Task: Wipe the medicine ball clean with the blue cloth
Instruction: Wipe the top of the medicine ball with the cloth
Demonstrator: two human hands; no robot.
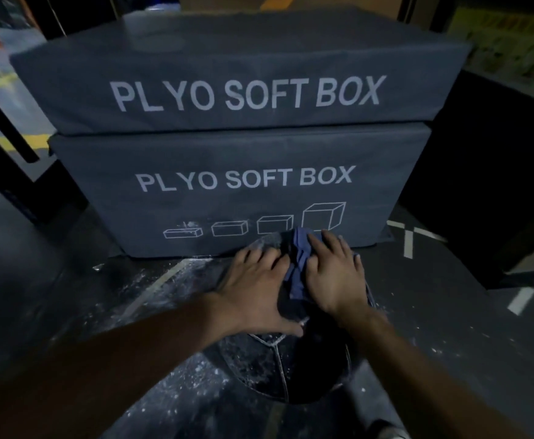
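A dark medicine ball [294, 365] with white stitching and white powder on it sits on the floor in front of me. My left hand [256, 286] lies flat on its upper left side, fingers spread. A crumpled blue cloth [299, 267] lies on top of the ball between my hands. My right hand [337, 274] presses on the cloth's right part with fingers laid over it; whether they curl into the fabric I cannot tell.
Two stacked grey boxes marked PLYO SOFT BOX [246, 185] stand just behind the ball. White powder [164, 286] is scattered over the dark floor around it. White tape marks [411, 239] lie on the floor to the right. A dark block [487, 185] stands at right.
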